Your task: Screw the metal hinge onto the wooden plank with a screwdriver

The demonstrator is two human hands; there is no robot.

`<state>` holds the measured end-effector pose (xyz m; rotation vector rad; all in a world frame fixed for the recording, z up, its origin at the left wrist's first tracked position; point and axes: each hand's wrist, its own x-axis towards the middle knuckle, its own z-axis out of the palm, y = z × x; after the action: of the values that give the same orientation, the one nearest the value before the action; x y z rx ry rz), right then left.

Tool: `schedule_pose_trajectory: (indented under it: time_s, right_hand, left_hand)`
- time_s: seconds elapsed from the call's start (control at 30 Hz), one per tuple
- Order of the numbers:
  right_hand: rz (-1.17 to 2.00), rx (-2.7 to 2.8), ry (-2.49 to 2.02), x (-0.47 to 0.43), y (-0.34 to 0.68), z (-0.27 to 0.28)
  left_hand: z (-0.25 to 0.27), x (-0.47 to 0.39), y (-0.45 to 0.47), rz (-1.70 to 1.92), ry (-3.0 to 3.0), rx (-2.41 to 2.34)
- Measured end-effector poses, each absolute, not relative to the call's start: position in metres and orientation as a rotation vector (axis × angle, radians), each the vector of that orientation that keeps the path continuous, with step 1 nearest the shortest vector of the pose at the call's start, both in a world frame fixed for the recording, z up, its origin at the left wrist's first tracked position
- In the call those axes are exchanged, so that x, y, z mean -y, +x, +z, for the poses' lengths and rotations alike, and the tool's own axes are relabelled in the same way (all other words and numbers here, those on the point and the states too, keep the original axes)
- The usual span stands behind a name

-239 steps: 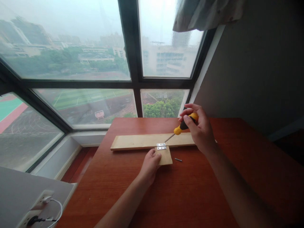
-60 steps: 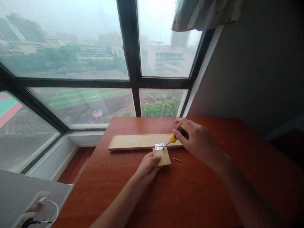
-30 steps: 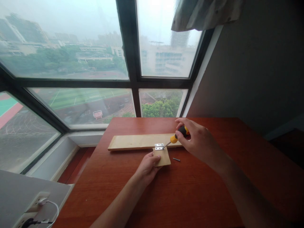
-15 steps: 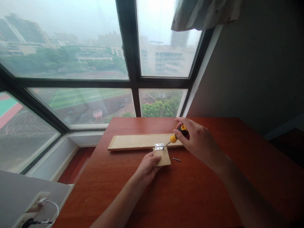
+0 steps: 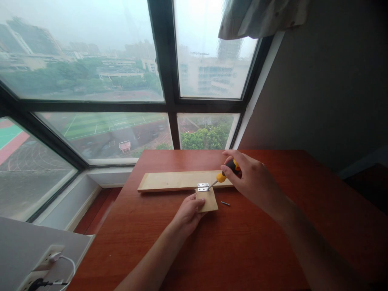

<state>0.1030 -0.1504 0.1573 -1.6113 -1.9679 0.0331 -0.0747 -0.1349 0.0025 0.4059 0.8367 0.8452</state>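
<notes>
My left hand [image 5: 190,211] grips a small square wooden board [image 5: 209,201] by its left edge, thumb on top. A silvery hinge [image 5: 203,187] spans the far edge of that piece and the near edge of a long pale plank [image 5: 172,180]. In my right hand [image 5: 253,178] is a yellow-and-black screwdriver [image 5: 226,171], tilted, its shaft pointing down to the left. Its tip meets the right end of the hinge's near leaf; the screw head under it is too small to make out. A loose screw [image 5: 225,203] lies to the right of the small board.
Everything rests on a reddish-brown wooden table [image 5: 242,250]. Beyond its far edge stand windows with dark frames [image 5: 171,107]. A wall socket [image 5: 50,258] with plugged-in cords is at lower left, and a curtain [image 5: 260,18] hangs at upper right.
The screwdriver's handle has turned slightly within my right hand's fingers. My left hand, the boards and the loose screw stay where they were.
</notes>
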Motion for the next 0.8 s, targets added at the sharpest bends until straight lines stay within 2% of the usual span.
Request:
schedule_pose_trajectory:
  time_s: [0.8]
  right_hand:
    - [-0.008, 1.985, -1.58, 0.1502, 0.1017, 0.1585]
  left_hand:
    - [0.006, 0.1357, -0.0749, 0.846, 0.402, -0.834]
